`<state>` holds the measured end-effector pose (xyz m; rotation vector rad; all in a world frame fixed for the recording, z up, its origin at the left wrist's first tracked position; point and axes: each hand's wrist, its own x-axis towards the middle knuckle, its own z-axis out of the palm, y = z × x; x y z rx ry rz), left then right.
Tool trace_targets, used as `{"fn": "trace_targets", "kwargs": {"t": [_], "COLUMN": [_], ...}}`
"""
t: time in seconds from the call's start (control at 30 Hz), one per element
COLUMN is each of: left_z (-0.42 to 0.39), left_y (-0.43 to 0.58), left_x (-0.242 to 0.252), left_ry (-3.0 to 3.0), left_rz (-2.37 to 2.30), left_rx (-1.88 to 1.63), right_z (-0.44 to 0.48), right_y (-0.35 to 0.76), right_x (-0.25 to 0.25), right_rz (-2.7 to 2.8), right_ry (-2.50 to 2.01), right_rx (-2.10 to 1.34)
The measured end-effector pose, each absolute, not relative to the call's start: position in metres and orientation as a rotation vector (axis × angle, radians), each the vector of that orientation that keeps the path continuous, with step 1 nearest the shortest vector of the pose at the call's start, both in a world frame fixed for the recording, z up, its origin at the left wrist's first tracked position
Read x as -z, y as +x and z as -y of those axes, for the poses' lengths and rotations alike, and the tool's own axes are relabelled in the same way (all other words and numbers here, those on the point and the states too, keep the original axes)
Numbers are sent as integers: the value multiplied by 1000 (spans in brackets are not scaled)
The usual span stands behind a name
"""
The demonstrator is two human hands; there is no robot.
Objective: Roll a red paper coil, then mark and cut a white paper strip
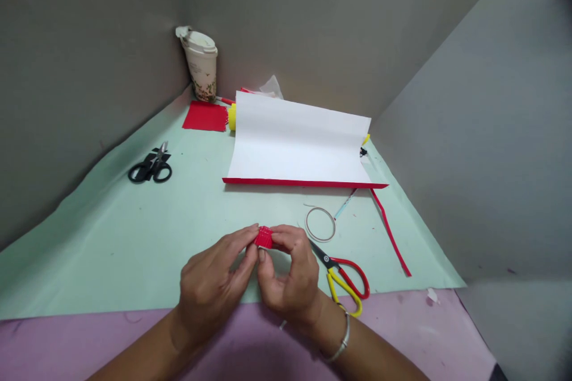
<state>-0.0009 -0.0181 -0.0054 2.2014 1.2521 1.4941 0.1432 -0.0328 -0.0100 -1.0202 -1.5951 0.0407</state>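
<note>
Pinching a small ridged red piece (264, 237) between the fingers of my left hand (217, 274) and right hand (297, 277), I hold it at the near middle, left of the red-and-yellow scissors (334, 263); its ridges look already formed, but what is left I cannot tell.

Sheet (295, 140) behind the held piece (264, 238), ring (320, 241) to its right (cup (203, 68) at back left)

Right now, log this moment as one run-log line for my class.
left hand: holds small red piece; right hand: holds same piece; beside right hand: red-and-yellow scissors; beyond: white sheet
</note>
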Motion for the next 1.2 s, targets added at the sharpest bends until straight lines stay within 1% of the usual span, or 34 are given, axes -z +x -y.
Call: {"fn": "trace_targets", "kwargs": {"t": [0.07,0.17,0.23,0.33,0.43,0.7,0.93,1.2], "left_z": [14,5,-3,-13,-18,-24,-26,-24], "left_y": [-1,-2,-3,-5,-8,-13,-15,-12], "left_x": [3,-1,-3,-4,-2,-2,0,0], "left_ry": [2079,1741,1484,1234,1120,1112,1037,984], "left_rz": [-1249,-1247,-1192,-1083,-1046,-1010,-1066,-1120], "left_rx": [-1478,-1344,-1233,-1083,-942,-758,-853,-791], "right_z": [35,34,32,27,23,19,11,12], "right_y": [145,149,151,154,155,160,161,156], "right_x": [7,3,2,2,2,4,13,26], "right_rz": [1543,1448,1445,1507,1573,1654,1532,1559], "right_ry": [-1007,-1044,-1062,-1059,-1063,-1085,-1211,-1179], "right_rx": [-248,-602,-685,-641,-611,-672,-581,-551]}}
